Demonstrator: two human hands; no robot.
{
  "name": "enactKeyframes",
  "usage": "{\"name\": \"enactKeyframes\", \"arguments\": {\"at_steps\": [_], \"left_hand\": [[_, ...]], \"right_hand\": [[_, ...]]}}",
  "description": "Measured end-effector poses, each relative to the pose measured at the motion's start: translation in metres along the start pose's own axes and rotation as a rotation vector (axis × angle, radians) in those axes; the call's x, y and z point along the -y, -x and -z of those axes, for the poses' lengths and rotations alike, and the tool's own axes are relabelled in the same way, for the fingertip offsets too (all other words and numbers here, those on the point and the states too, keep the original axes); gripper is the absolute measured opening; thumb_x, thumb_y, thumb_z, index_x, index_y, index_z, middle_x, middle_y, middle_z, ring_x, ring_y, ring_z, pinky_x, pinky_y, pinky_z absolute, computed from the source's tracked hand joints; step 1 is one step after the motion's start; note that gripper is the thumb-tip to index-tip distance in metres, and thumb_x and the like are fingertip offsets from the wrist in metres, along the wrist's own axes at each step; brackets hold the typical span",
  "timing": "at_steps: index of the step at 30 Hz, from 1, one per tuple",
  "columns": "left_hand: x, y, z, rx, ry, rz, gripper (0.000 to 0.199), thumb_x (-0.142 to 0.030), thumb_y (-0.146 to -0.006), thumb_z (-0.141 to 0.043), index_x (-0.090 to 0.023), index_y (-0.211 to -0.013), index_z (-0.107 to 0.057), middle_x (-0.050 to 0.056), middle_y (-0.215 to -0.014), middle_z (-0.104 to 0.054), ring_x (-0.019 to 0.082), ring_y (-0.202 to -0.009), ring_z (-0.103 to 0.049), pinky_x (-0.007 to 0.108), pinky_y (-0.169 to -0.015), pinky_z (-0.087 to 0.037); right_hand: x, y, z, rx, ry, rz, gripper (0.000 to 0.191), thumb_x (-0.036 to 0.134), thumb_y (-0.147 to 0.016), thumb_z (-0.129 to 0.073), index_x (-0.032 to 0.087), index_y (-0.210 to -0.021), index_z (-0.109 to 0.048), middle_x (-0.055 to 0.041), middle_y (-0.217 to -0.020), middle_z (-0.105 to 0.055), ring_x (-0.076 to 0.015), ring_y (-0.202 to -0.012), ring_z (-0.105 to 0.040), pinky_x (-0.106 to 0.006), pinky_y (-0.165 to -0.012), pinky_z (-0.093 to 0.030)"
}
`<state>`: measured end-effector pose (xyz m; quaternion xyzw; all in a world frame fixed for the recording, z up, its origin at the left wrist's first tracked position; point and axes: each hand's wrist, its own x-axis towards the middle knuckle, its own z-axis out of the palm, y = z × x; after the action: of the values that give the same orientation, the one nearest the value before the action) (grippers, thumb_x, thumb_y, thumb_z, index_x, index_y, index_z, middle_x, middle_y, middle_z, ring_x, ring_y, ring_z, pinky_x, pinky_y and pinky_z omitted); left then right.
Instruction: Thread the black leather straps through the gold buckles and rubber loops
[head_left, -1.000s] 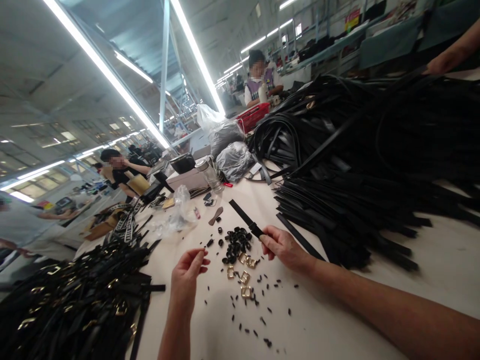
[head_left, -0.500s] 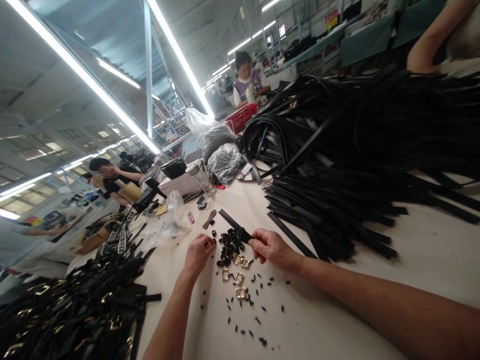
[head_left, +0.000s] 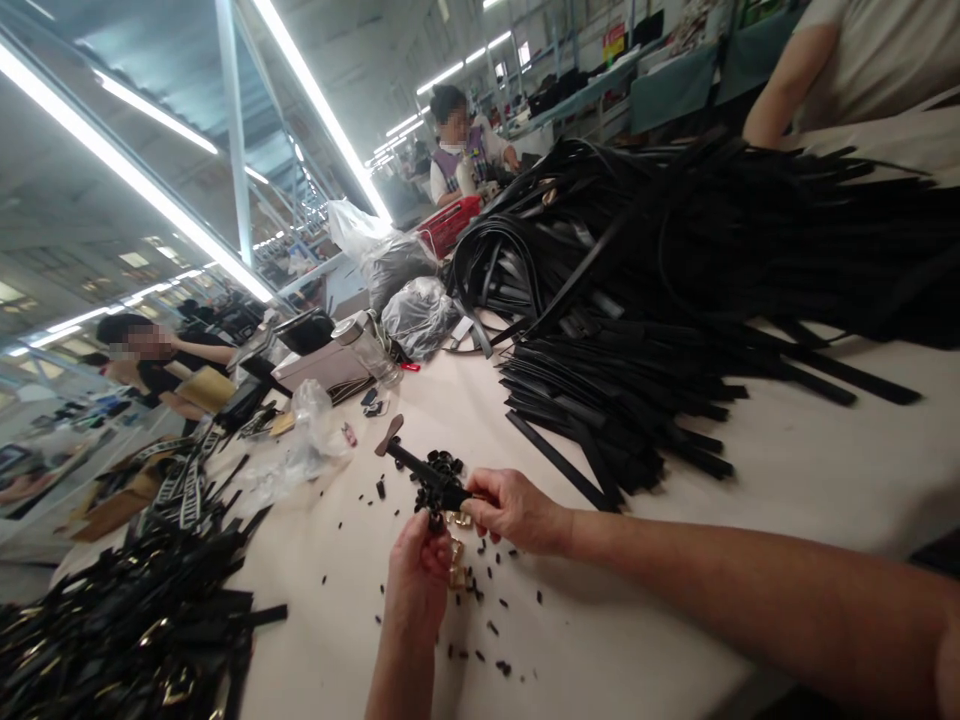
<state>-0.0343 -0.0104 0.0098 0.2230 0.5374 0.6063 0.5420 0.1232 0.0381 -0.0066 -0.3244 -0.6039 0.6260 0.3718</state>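
Observation:
My right hand [head_left: 517,508] is closed on a short black strap [head_left: 420,470] that points up and left over a small heap of black loops [head_left: 444,463]. Just below the strap, my left hand [head_left: 421,560] has its fingers pinched together near a dark loop; exactly what they hold is too small to make out. Gold buckles [head_left: 457,572] lie beside my left hand, partly covered by it. Small black pieces [head_left: 493,628] are scattered over the pale table [head_left: 600,620]. A brown paddle-shaped piece [head_left: 389,434] lies by the strap's far end.
Long black straps [head_left: 675,270] are piled at the right. Black straps with gold buckles [head_left: 135,640] fill the lower left. A glass jar [head_left: 367,350], plastic bags [head_left: 418,315] and a red basket [head_left: 450,222] stand farther back. Other people [head_left: 457,150] sit around the tables.
My left hand has moved right, up to the strap and the gold buckles. The strap in my right hand is lower, over the loops. The view has shifted to the right.

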Motion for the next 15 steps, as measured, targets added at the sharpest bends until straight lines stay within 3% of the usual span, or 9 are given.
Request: {"name": "enactKeyframes", "arguments": {"at_steps": [4,15], "left_hand": [[0.0,0.0,-0.008,-0.039,0.083,0.027,0.039,-0.032,-0.05,-0.092,-0.012,-0.073,-0.068,0.0,-0.065,-0.062,0.006,-0.051,-0.053,0.012,-0.044,-0.045],[0.003,0.001,0.004,0.005,0.025,-0.03,0.034,-0.028,-0.054,-0.092,-0.014,-0.074,-0.069,0.003,-0.071,-0.069,0.011,-0.06,-0.063,0.016,-0.054,-0.052]], "right_hand": [[-0.001,-0.001,0.0,0.034,0.07,0.008,0.009,0.025,-0.083,-0.055,0.017,-0.082,-0.056,0.0025,-0.062,-0.061,-0.0091,-0.046,-0.056,-0.017,-0.042,-0.042],[-0.002,-0.001,0.001,0.047,0.081,0.016,0.01,0.026,-0.085,-0.055,0.017,-0.083,-0.055,0.0016,-0.063,-0.062,-0.0103,-0.047,-0.058,-0.018,-0.043,-0.043]]}}
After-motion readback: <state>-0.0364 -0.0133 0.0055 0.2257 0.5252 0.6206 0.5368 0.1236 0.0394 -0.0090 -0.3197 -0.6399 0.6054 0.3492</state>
